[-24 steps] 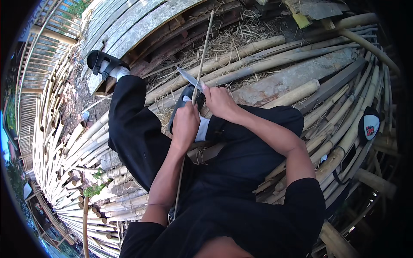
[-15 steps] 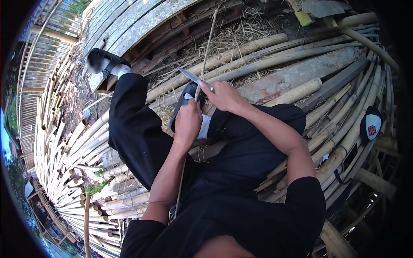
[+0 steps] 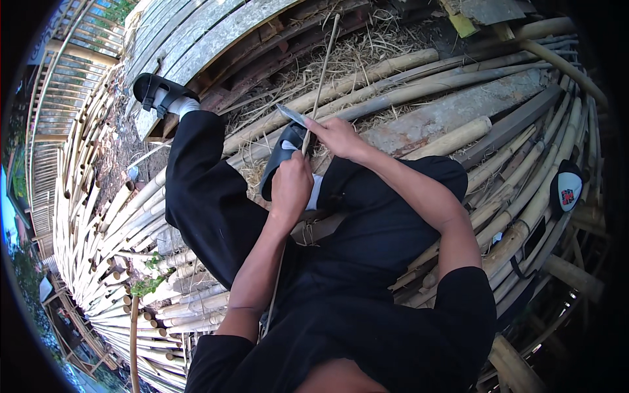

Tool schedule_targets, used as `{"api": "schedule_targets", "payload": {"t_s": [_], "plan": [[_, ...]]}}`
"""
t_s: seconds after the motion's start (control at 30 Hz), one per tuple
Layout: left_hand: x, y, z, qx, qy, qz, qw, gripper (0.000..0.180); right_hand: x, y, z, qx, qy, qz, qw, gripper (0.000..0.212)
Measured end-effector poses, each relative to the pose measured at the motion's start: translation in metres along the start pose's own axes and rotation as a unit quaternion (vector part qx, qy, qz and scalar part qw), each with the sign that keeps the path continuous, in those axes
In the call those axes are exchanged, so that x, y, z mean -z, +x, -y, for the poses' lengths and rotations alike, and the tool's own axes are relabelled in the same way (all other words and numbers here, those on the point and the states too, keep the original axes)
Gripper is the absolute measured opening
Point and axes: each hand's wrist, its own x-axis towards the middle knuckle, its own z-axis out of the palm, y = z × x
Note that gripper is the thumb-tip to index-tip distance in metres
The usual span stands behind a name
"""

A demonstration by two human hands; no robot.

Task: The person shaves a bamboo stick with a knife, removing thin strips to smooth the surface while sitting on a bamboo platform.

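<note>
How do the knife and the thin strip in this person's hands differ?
The knife, in the right hand, has a grey blade; the strip, in the left hand, is tan. The visible blade is short and fairly broad, while the strip is far longer and thinner. The blade points up-left; the strip's upper end leans right. Both are hand-held, close together at the right hand.

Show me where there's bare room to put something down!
The grey planks above the left sandal, left of the straw, look mostly bare. The flat slab between long bamboo poles and a dark beam has some room too. It's crowded around the right hand, knife, strip and left hand.
</note>
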Motion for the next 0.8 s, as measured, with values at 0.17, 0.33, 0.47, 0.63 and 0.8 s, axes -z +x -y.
{"api": "schedule_targets", "payload": {"t_s": [0.17, 0.33, 0.47, 0.63, 0.8], "plan": [[0.002, 0.000, 0.002, 0.004, -0.011, -0.003, 1.000, 0.022, 0.007, -0.007, 0.014, -0.105, 0.239, 0.136, 0.956, 0.064], [0.002, 0.001, -0.001, 0.025, -0.029, 0.006, 0.999, 0.020, 0.011, -0.008, 0.011, -0.152, 0.281, 0.187, 0.929, 0.061], [0.003, 0.002, -0.001, 0.026, -0.038, 0.007, 0.999, 0.020, 0.012, -0.009, 0.012, -0.172, 0.325, 0.215, 0.905, 0.060], [0.008, 0.003, -0.006, 0.026, -0.049, 0.008, 0.998, 0.020, 0.012, -0.007, 0.006, -0.171, 0.357, 0.243, 0.885, 0.060], [0.002, 0.001, 0.003, 0.005, -0.020, -0.003, 1.000, 0.023, 0.000, -0.016, 0.013, 0.089, -0.099, -0.096, 0.986, 0.068]]}}
